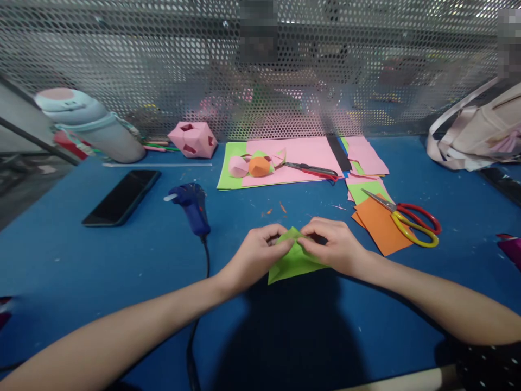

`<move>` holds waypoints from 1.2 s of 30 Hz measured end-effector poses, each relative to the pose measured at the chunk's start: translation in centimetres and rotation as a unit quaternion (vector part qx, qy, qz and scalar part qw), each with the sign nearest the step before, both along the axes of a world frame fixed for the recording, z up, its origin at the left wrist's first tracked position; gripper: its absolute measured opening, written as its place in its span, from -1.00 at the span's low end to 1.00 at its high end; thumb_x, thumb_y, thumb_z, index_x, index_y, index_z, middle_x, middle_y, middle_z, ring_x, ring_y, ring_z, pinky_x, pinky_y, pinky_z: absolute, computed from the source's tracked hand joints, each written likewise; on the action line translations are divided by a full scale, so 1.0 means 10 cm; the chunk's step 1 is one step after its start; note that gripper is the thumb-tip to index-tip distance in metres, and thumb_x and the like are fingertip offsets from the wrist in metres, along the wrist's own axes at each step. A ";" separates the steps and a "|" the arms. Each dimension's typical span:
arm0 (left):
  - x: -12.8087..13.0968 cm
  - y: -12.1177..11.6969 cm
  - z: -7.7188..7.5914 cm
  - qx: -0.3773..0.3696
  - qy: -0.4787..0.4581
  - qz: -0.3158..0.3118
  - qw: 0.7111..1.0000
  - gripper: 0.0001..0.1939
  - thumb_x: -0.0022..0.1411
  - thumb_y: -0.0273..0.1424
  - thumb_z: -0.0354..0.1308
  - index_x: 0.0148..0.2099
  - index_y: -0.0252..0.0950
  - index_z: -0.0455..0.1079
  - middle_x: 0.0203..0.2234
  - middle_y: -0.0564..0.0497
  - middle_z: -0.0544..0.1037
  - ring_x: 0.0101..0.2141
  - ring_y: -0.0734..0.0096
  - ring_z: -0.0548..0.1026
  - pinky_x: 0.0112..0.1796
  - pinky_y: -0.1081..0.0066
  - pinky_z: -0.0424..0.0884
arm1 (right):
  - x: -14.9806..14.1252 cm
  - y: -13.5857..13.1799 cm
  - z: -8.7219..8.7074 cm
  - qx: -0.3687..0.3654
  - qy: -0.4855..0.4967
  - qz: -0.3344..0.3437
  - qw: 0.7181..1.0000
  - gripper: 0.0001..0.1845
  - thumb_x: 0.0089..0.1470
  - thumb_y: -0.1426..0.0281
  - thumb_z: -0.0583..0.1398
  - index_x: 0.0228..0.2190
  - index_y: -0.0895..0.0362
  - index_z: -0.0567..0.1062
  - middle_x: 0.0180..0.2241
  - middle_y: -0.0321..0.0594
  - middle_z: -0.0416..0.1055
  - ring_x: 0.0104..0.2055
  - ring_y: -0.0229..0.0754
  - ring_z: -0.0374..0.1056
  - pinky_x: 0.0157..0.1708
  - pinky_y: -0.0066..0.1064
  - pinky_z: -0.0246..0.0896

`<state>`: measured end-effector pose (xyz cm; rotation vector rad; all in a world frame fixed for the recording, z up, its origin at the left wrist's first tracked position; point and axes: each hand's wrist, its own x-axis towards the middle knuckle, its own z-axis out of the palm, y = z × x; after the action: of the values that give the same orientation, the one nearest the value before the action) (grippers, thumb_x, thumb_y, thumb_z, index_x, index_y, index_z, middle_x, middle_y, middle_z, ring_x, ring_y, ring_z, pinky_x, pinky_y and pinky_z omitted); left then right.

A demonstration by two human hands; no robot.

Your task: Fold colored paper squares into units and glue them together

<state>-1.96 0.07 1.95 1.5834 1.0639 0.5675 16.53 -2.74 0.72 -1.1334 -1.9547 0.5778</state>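
Observation:
A bright green sheet of paper (299, 262) is held just above the blue table, its top corner raised to a point. On its left edge, my left hand (262, 248) pinches the paper between thumb and fingers. Opposite it, my right hand (331, 241) grips the upper right part in the same way. The two thumbs almost meet near the raised corner. Fingertips behind the paper are partly hidden. Small orange scraps (282, 207) lie just beyond the hands.
Left are a blue glue gun (191, 206) with its cord, a phone (122, 198) and a bottle (93, 127). Behind stand a pink paper polyhedron (193, 139), pink sheets (301, 152) and a cutter (311, 169). Scissors (401, 214) rest on orange paper (380, 228) at right.

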 end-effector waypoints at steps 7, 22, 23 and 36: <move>-0.03 0.05 -0.03 -0.085 -0.073 0.003 0.994 -0.87 0.09 -0.35 0.16 -0.33 -0.29 0.47 -0.48 0.07 0.49 -0.43 0.47 0.39 -0.37 0.51 0.24 | 0.08 0.05 -0.01 0.048 -0.010 0.085 0.995 -0.75 0.13 0.51 0.05 -0.24 0.12 0.50 -0.35 -0.17 0.44 -0.28 -0.23 0.34 -0.27 -0.38 0.28; -0.03 0.06 -0.02 -0.085 -0.086 -0.012 0.993 -0.90 0.10 -0.40 0.17 -0.31 -0.30 0.45 -0.44 0.10 0.48 -0.41 0.52 0.37 -0.35 0.54 0.25 | 0.18 0.05 -0.02 0.167 -0.118 0.142 0.969 -0.76 0.15 0.55 0.05 -0.16 0.16 0.43 -0.23 -0.10 0.39 -0.25 -0.26 0.31 -0.31 -0.44 0.30; -0.03 0.05 -0.02 -0.081 -0.083 -0.009 0.993 -0.91 0.10 -0.41 0.16 -0.31 -0.30 0.45 -0.45 0.10 0.48 -0.41 0.53 0.37 -0.36 0.54 0.25 | 0.18 0.05 -0.02 0.166 -0.125 0.144 0.968 -0.75 0.15 0.55 0.05 -0.16 0.16 0.43 -0.23 -0.10 0.39 -0.24 -0.26 0.31 -0.31 -0.43 0.30; -0.04 0.01 0.04 0.029 -0.034 -0.007 0.999 -0.87 0.10 -0.51 0.11 -0.30 -0.27 0.46 -0.42 0.11 0.51 -0.39 0.53 0.39 -0.33 0.55 0.27 | 0.13 0.05 0.06 0.132 -0.039 0.119 0.983 -0.78 0.11 0.61 0.05 -0.25 0.21 0.44 -0.28 -0.10 0.41 -0.21 -0.26 0.33 -0.23 -0.40 0.32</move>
<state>-2.37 0.21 2.33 1.6093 0.9923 0.6419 17.88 -2.22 1.36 -0.7737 -2.1770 0.3873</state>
